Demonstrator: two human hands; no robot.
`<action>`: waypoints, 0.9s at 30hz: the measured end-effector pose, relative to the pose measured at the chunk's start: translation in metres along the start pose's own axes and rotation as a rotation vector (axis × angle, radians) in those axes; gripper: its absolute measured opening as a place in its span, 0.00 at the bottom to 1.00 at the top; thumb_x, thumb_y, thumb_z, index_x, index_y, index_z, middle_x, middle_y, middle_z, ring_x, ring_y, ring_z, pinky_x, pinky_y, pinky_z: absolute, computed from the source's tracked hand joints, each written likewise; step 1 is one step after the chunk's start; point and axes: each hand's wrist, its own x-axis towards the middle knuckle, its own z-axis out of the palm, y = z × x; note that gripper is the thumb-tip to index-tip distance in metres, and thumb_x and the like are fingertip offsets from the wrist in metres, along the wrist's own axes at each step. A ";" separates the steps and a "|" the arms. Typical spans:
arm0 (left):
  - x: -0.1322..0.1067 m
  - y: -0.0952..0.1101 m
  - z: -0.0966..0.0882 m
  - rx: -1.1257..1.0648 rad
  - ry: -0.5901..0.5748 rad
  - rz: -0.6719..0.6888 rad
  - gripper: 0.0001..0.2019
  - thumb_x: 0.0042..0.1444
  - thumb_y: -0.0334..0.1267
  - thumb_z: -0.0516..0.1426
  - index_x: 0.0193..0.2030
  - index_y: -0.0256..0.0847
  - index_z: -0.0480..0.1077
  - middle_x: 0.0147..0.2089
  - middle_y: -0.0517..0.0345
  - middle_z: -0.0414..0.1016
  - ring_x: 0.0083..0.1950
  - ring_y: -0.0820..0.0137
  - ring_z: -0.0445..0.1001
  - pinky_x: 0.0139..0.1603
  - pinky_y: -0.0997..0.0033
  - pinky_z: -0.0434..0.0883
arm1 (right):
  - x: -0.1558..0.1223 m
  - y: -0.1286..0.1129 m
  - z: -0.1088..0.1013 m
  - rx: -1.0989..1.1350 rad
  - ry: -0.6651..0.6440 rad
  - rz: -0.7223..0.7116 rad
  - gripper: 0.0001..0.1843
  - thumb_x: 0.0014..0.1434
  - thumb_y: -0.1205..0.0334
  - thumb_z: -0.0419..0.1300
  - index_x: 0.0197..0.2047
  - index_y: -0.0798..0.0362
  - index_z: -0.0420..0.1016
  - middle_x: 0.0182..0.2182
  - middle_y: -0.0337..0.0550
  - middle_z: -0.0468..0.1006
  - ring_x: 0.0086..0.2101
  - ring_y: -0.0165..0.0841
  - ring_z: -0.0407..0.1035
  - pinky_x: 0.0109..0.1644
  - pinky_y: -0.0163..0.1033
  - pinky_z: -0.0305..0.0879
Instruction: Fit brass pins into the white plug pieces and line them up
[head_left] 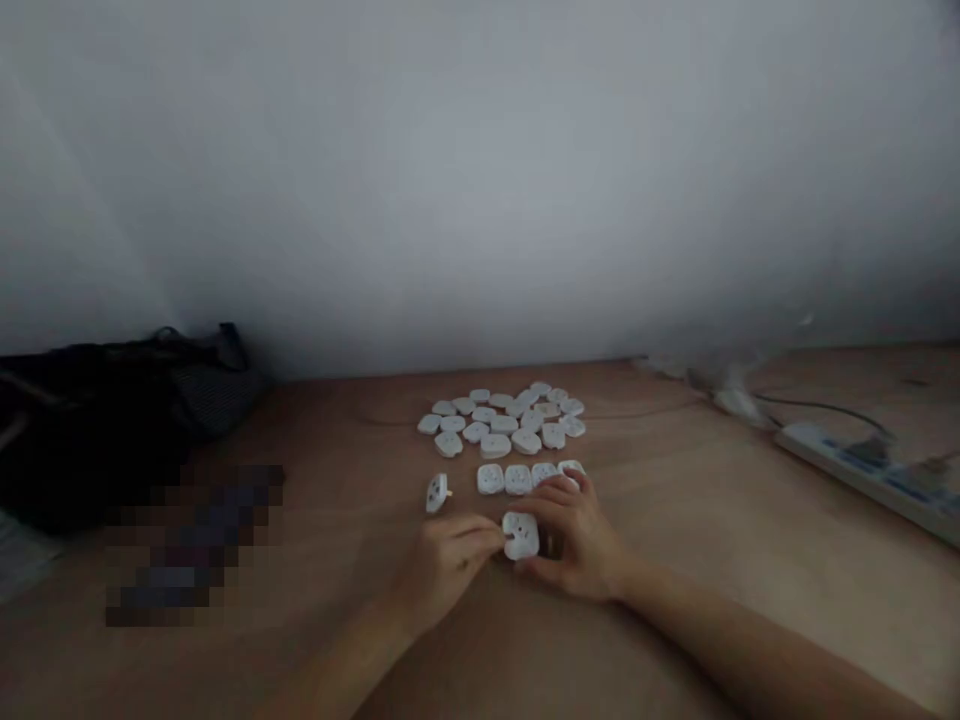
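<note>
A white, rounded-square plug housing [522,537] lies face up between my hands, its inner side with small dark holes showing. My right hand [574,535] grips it from the right, thumb at the near edge and fingers at the far edge. At its left edge my left hand [454,560] is closed in a pinch, touching the notch there. Whatever sits between those fingertips is too small to make out. Just beyond is a row of similar housings [517,480], the rightmost partly covered by my right fingers. To the left, a white plug part [436,493] with a brass-coloured pin rests tilted.
Farther back on the wooden table [345,480] several white housings [495,446] lie in a cluster near the wall. A power strip [862,475] with cables is at the right. On the left are a black bag [90,430] and a blurred-out object [195,550].
</note>
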 end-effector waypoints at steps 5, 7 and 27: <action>0.002 0.001 0.001 0.089 0.036 0.119 0.12 0.63 0.31 0.48 0.40 0.39 0.74 0.36 0.54 0.77 0.35 0.71 0.76 0.35 0.76 0.73 | -0.001 0.001 0.001 -0.009 0.012 -0.016 0.24 0.44 0.51 0.65 0.46 0.47 0.71 0.40 0.43 0.76 0.43 0.42 0.65 0.56 0.54 0.40; 0.003 0.002 0.002 0.091 0.056 0.148 0.12 0.63 0.31 0.48 0.42 0.40 0.73 0.36 0.53 0.77 0.36 0.70 0.75 0.37 0.74 0.73 | -0.001 0.001 0.001 -0.004 0.008 -0.018 0.25 0.44 0.49 0.65 0.46 0.47 0.71 0.40 0.44 0.77 0.43 0.42 0.65 0.56 0.54 0.40; -0.005 -0.012 -0.013 0.167 -0.150 -0.377 0.06 0.52 0.30 0.56 0.34 0.40 0.75 0.33 0.56 0.72 0.34 0.68 0.72 0.34 0.72 0.69 | -0.006 0.005 -0.008 -0.003 0.015 0.013 0.24 0.47 0.50 0.63 0.47 0.48 0.70 0.40 0.43 0.76 0.44 0.41 0.65 0.57 0.52 0.41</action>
